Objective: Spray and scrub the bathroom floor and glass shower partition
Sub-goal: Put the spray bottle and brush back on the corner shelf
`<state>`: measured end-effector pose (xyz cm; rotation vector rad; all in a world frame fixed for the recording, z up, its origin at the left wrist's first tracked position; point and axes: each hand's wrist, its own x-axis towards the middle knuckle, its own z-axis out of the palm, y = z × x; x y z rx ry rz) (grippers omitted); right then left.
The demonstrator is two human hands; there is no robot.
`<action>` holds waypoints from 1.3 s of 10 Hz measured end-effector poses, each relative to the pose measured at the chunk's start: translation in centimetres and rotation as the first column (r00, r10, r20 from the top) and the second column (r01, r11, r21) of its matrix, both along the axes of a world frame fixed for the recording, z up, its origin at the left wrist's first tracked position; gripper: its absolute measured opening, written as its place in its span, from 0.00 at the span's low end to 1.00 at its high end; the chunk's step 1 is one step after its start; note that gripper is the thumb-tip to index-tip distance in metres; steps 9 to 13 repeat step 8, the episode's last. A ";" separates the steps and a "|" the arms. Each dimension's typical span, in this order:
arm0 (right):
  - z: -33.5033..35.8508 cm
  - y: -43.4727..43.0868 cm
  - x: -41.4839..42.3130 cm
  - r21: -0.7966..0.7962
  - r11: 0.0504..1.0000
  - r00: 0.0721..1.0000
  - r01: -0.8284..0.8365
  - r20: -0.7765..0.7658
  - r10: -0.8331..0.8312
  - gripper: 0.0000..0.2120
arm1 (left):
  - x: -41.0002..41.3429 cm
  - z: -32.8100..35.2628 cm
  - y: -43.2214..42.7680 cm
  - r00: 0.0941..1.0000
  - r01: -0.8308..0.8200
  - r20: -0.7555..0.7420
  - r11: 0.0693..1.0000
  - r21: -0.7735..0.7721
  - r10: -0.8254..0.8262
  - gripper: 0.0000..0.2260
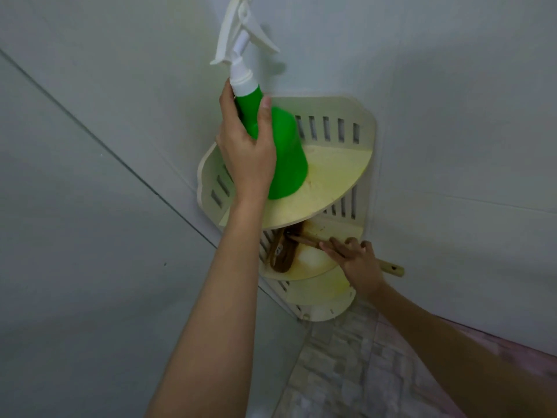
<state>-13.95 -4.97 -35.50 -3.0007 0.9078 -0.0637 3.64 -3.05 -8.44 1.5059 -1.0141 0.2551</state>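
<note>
Here both cleaning tools are in hand at the 3-tier corner shelf (pixel 337 176), which hangs at the middle of the view where 2 white walls meet.

The left hand (pixel 245 146) reaches up toward 12 o'clock. It wraps the narrow neck of the green spray bottle (pixel 286 152), thumb on 1 side and fingers curled round the other, just below the white collar. That is the slimmest part, so the grip looks secure, and it leaves the white trigger head (pixel 238 34) free above the hand. The bottle's wide base is at the top tier, toward its 9 o'clock side. I cannot tell whether it rests there or hangs just clear. It leans with its head toward 11 o'clock.

At 5 o'clock from the bottle, the right hand (pixel 360 260) is closed over the wooden handle of the scrub brush (pixel 283 251). The handle's end pokes out past the hand toward 4 o'clock. The brush head lies on the 2nd tier, tucked under the top tier at the 9 o'clock side. It would probably have to slide outward rather than lift straight up.

The tiled bathroom floor (pixel 346 372) shows at 6 o'clock, below the shelf. No glass partition can be made out. By my reading, this is handling at the storage spot: neither tool is at work on floor or glass.
</note>
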 end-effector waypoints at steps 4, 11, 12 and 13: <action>0.6 0.5 -0.4 0.130 0.990 0.990 0.056 -0.139 -0.038 0.35 | -1.3 -4.0 3.6 0.990 0.007 0.135 0.960 0.279 -0.046 0.35; 11.7 3.1 -7.2 0.403 0.907 0.990 0.123 0.016 -0.141 0.28 | -5.8 -0.2 9.9 0.997 0.079 -0.059 0.884 0.461 -0.059 0.27; 11.7 3.1 -7.2 0.403 0.907 0.990 0.123 0.016 -0.141 0.28 | -5.8 -0.2 9.9 0.997 0.079 -0.059 0.884 0.461 -0.059 0.27; 11.7 3.1 -7.2 0.403 0.907 0.990 0.123 0.016 -0.141 0.28 | -5.8 -0.2 9.9 0.997 0.079 -0.059 0.884 0.461 -0.059 0.27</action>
